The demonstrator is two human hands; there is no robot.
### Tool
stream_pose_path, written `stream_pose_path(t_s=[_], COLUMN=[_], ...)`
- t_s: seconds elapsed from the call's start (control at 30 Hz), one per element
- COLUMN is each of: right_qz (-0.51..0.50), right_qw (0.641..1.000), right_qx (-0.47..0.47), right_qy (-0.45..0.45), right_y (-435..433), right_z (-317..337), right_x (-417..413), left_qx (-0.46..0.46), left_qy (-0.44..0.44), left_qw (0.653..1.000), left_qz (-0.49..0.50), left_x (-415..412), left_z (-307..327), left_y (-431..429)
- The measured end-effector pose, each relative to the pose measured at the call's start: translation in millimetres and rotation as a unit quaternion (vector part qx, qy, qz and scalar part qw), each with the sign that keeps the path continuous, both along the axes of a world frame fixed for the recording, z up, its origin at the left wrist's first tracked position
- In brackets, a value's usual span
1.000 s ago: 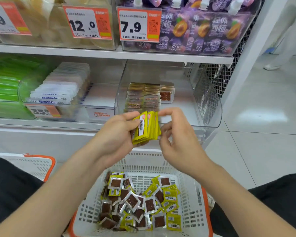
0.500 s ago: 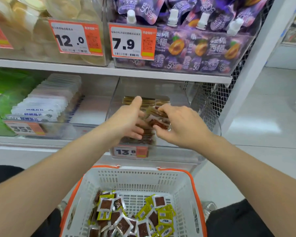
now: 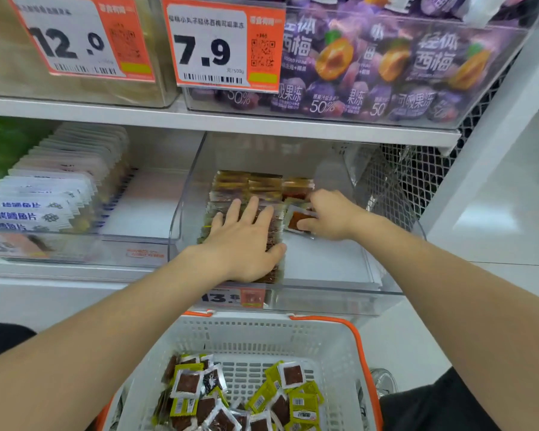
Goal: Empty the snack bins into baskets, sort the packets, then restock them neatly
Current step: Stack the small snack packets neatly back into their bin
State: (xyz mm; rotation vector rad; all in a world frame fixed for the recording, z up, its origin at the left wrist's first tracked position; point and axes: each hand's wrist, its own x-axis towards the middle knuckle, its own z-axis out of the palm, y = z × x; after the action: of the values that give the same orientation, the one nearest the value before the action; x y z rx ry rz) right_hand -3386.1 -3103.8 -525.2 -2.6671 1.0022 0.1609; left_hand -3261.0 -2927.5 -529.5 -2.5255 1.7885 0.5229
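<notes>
Inside the clear bin (image 3: 327, 262), left hand (image 3: 241, 244) lies flat, fingers spread, on the row of packets (image 3: 249, 186); right hand (image 3: 335, 216) pinches a single packet (image 3: 297, 219) beside it. Loose packets (image 3: 218, 396) lie in the basket (image 3: 262, 331) below.

a second ago both hands hold a yellow stack of packets in the air above the basket (image 3: 262, 334); now they reach inside the clear bin (image 3: 324, 295). the left hand (image 3: 243, 241) no longer grips anything and lies flat, fingers spread, on the rows of packets (image 3: 246, 185). the right hand (image 3: 333, 216) has moved to the right end of the rows, where it pinches a single red-windowed packet (image 3: 297, 219). the view has leaned closer to the shelf (image 3: 262, 122).
</notes>
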Motion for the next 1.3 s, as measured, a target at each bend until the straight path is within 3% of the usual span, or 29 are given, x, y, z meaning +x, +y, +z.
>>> stream_pose_path(t_s=[0.2, 0.47, 0.57, 0.7, 0.83, 1.0, 1.2, 1.3], right_qz=[-0.128, -0.169, -0.14, -0.088, -0.085, -0.172, -0.196, -0.199], right_qw=[0.991, 0.977, 0.982, 0.992, 0.994, 0.978, 0.96, 0.96], right_qx=[0.015, 0.076, 0.05, -0.085, -0.056, 0.041, 0.041, 0.03], right_qy=[-0.048, -0.108, -0.114, -0.016, 0.026, -0.107, -0.197, -0.196], right_y=[8, 26, 28, 32, 45, 34, 34, 37], right_z=[2, 4, 1, -12, -28, -21, -22, -19], right_x=[14, 17, 9, 2, 7, 11, 0, 2], left_qx=[-0.015, -0.017, -0.021, -0.019, -0.02, -0.055, -0.152, -0.181], left_qy=[-0.008, 0.001, -0.001, -0.005, -0.007, 0.007, 0.022, 0.011], left_qw=[1.0, 1.0, 1.0, 1.0, 0.999, 0.998, 0.988, 0.983], left_qz=[-0.007, -0.01, -0.013, -0.023, -0.027, -0.023, -0.016, -0.024], left_x=[6, 5, 5, 6, 9, 8, -3, -10], left_z=[-4, 0, 1, 2, 3, 4, 9, 13], left_y=[-3, 4, 5, 6, 7, 11, 29, 40])
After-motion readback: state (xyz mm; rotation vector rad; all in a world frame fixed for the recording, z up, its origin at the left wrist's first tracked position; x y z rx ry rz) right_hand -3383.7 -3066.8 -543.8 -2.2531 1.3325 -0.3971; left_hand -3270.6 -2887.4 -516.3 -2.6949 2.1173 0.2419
